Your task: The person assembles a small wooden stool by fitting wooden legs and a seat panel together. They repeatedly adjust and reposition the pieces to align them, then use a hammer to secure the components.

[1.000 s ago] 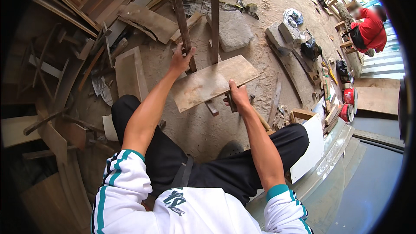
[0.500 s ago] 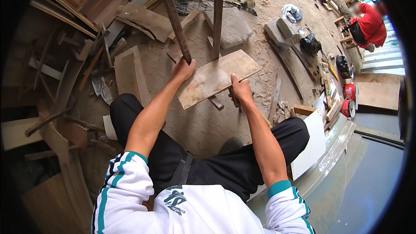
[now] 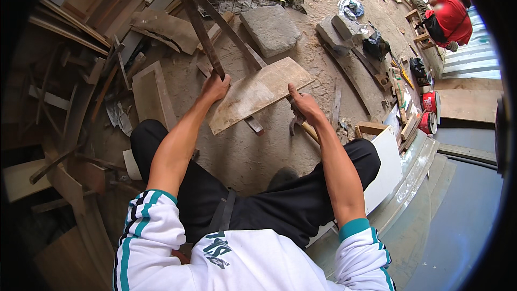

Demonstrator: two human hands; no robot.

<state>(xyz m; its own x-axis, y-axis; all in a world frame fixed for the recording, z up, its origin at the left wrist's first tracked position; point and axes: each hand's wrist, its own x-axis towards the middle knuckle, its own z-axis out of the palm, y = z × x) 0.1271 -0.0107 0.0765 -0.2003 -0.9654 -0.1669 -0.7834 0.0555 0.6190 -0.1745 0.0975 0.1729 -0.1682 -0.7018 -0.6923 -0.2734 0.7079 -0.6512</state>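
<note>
A roughly built wooden piece, a pale flat board (image 3: 258, 94) with dark wooden legs, is held tilted above the ground between my knees. My left hand (image 3: 215, 87) is closed round the lower end of one dark leg (image 3: 200, 32) at the board's left edge. A second leg (image 3: 231, 32) slants up behind the board, and a short wooden end (image 3: 254, 125) pokes out below it. At the board's right edge my right hand (image 3: 305, 105) grips it, thumb on top and fingers hidden underneath. Just beneath that hand lies a hammer with a wooden handle (image 3: 310, 131).
Stone blocks (image 3: 271, 29) and a second pair (image 3: 336, 35) sit on the dirt ground ahead. Scrap boards (image 3: 153, 94) pile up on the left. Red cans (image 3: 429, 123) and a white panel (image 3: 383, 167) are on the right. A person in red (image 3: 451, 19) sits far right.
The wooden piece has turned, its raised legs swinging to the left and the board tilting more steeply. Both hands keep their hold and have shifted slightly left. More of the hammer shows.
</note>
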